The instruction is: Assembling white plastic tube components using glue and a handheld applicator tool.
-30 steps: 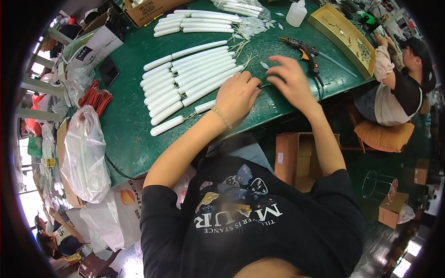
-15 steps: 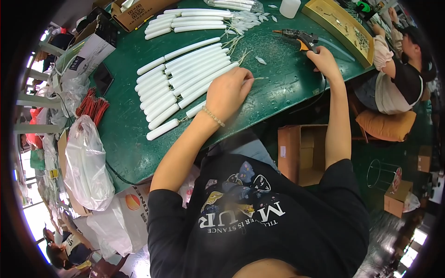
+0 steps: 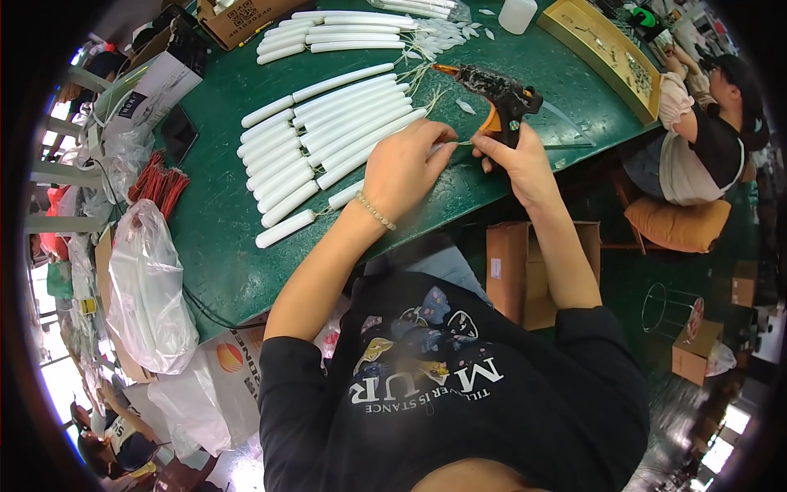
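Note:
My left hand (image 3: 407, 168) is closed around the end of a white candle-like stick (image 3: 348, 193), low in the rows on the green table. Thin pale wires come out of the stick's end between both hands. My right hand (image 3: 522, 166) is wrapped on the handle of a black glue gun (image 3: 502, 92) with an orange trigger, and its thumb and fingertips meet at the wires. The gun's orange nozzle points left, over the wire ends of the rows. Above the hands lies a small clear flame-shaped piece (image 3: 466, 107). Several white sticks (image 3: 352, 123) lie side by side, joined by wires.
More white sticks (image 3: 352, 37) and a heap of clear flame-shaped pieces (image 3: 443, 39) lie at the back. A yellow tray (image 3: 648, 97) of small parts stands at the far right, near a seated person. Red wires (image 3: 160, 187) and a plastic bag (image 3: 152, 287) are at left.
My right hand has moved left with the glue gun, from the table's right side to beside my left hand. Its fingertips now meet the wires. My left hand has hardly moved.

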{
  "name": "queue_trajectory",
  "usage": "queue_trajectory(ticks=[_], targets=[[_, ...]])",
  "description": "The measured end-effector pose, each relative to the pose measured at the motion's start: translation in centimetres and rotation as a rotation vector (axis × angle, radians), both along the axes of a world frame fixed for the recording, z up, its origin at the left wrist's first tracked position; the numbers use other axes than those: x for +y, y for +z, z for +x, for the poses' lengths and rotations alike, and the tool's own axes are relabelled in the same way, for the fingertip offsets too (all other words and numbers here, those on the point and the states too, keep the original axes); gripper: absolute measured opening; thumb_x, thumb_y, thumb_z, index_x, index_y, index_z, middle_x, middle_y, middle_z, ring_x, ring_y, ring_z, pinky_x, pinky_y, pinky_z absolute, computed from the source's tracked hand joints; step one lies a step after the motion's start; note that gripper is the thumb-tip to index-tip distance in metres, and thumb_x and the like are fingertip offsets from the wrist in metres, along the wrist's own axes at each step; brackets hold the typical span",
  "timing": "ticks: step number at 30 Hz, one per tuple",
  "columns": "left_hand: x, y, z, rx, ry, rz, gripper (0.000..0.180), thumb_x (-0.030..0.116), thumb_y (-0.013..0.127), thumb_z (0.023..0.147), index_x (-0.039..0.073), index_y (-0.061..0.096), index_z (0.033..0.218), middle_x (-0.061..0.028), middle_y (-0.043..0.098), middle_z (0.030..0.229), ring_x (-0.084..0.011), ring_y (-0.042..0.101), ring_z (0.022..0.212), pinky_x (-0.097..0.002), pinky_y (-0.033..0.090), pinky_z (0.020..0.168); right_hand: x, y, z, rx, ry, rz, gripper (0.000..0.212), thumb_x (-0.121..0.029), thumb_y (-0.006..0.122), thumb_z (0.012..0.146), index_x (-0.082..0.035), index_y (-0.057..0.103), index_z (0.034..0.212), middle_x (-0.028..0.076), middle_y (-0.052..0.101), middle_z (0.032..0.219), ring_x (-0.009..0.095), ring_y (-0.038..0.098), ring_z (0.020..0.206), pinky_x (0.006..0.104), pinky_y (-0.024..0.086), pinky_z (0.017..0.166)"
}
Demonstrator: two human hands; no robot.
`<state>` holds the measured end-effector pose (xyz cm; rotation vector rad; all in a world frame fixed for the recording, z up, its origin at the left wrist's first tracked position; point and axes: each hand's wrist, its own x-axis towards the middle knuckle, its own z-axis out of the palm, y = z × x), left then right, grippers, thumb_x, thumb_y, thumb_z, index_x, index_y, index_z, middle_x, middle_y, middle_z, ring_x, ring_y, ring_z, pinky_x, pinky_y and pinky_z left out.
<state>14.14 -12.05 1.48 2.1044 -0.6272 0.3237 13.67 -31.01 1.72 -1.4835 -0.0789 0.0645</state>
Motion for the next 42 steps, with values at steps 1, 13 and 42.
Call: queue_trajectory(ticks=[1,13,42], targets=[[0.0,0.0,0.0,-0.016,-0.006,-0.052,0.013,0.016,0.065,0.082,0.007,0.066,0.090,-0.0100,0.064,0.082,-0.0260,0.062,0.068,-0.0349,0.048,0.061,0.0,0.0,0.0,0.008,0.017,-0.004,0.029,-0.006,0.068,0.083,0.000,0.056,0.108,0.007,0.064,0.093,0.013,0.062,0.078,0.0232,0.046,0.054],[0.9,0.4,1.0,0.229,0.149,0.032,0.019,0.021,0.065,0.083,0.003,0.069,0.090,-0.0081,0.068,0.077,-0.0175,0.063,0.064,-0.0289,0.048,0.061,-1.2,1.3,-3.2,-0.013,-0.131,0.050,0.041,-0.003,0.057,0.087,0.002,0.046,0.126,0.016,0.063,0.111,0.019,0.063,0.093,0.0268,0.049,0.070],[1.4,0.3,1.2,0.347,0.105,-0.058,0.023,0.021,0.065,0.084,-0.001,0.068,0.089,-0.0059,0.066,0.071,-0.0106,0.060,0.057,-0.0259,0.047,0.056,-0.3,-1.7,-5.8,-0.171,-0.186,-0.217,0.030,-0.031,0.066,0.088,0.000,0.063,0.089,0.002,0.062,0.079,0.008,0.056,0.073,0.0235,0.045,0.067]])
